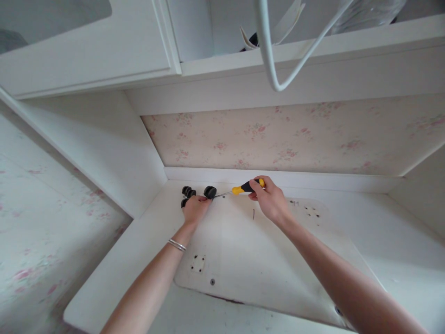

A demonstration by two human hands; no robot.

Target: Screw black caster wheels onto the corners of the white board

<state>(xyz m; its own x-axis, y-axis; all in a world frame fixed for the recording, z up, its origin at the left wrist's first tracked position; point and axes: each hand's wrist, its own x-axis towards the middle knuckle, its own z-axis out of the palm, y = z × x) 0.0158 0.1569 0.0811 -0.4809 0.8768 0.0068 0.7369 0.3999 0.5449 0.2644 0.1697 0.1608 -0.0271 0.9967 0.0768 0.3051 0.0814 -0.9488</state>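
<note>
"What's the grip?"
"Right hand (270,195) wrapped round a yellow-and-black-handled metal screwdriver (239,189), just below mid-frame; fingertips of the left hand (196,209) at a round black plastic caster (210,192) — pinching or merely touching, I can't tell."
"Doing it well?"
"Steady the caster, seat the tip squarely, press along the shaft."
"Its direction?"
"Tip leftward, slightly down — long axis nearly level, near the flat white board (264,255)."

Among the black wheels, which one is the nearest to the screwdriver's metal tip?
The rightmost black wheel, by the left hand. The screwdriver points to its lower edge, while the other black wheels are grouped farther left.
</note>
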